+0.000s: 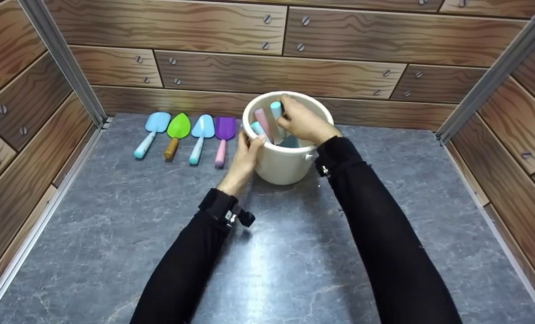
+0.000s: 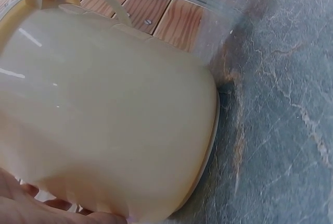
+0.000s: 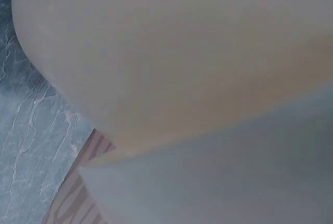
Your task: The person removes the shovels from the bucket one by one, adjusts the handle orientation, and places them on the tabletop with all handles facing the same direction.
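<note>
A cream bucket [image 1: 281, 167] stands near the back wall, and several tool handles stick up inside it. My left hand [image 1: 245, 157] holds its left side, thumb over the rim and fingers along the outside wall. In the left wrist view, those fingers [image 2: 57, 208] lie against the bucket [image 2: 114, 94]. My right hand [image 1: 303, 120] reaches into the bucket from the right, thumb and fingers pinching a small shovel by its light blue handle [image 1: 276, 109]. Beside it are a pink handle [image 1: 260, 117] and another light blue handle [image 1: 257, 129]. The bucket wall [image 3: 156, 52] fills most of the right wrist view.
Left of the bucket lies a row of small shovels: a blue one [image 1: 158, 122], a green one [image 1: 179, 126], another light blue one [image 1: 203, 127] and a purple one [image 1: 225, 128]. Wood-patterned panels [image 1: 222, 72] enclose the grey marbled floor [image 1: 114, 225] at the back and sides.
</note>
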Available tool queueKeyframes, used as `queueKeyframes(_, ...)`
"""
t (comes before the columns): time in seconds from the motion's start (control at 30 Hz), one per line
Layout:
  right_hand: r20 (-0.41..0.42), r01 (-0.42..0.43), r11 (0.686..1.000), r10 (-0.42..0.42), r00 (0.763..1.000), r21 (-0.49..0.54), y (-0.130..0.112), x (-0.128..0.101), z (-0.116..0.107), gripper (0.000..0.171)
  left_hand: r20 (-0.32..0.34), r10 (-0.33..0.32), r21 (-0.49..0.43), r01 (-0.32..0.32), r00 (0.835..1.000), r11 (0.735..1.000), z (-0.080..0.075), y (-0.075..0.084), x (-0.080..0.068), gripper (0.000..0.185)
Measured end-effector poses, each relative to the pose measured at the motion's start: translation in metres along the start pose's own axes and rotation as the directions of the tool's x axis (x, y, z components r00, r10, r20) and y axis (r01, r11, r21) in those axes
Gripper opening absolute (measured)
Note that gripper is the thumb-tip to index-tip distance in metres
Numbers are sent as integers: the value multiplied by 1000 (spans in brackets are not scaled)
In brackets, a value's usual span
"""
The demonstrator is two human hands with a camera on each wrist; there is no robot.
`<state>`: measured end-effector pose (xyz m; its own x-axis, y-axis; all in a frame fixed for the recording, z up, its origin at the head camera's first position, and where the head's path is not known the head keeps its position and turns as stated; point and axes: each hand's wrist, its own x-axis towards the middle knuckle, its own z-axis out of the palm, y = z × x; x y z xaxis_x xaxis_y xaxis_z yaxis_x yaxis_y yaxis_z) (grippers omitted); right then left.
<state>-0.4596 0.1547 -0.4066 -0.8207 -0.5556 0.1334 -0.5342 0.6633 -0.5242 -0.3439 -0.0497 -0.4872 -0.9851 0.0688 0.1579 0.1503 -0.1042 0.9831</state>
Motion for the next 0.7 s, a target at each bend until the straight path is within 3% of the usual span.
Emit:
queueKeyframes(0.07,-24,-5,1000,5,1000,6,-2,-2,-4,39,-9,-10,11,11,1000,1000,1,3,-2,93)
queueKeyframes(0.3,-41,-71,993,75,996,91,-49,-33,-33,40,-21,-23,22,23,1000,999,2,4,-3,97)
queueKeyframes(0.7,-119,-41,991,56,991,124,-62,-49,-52,38,-13,-23,43,24,1000,999,1,5,-3,94)
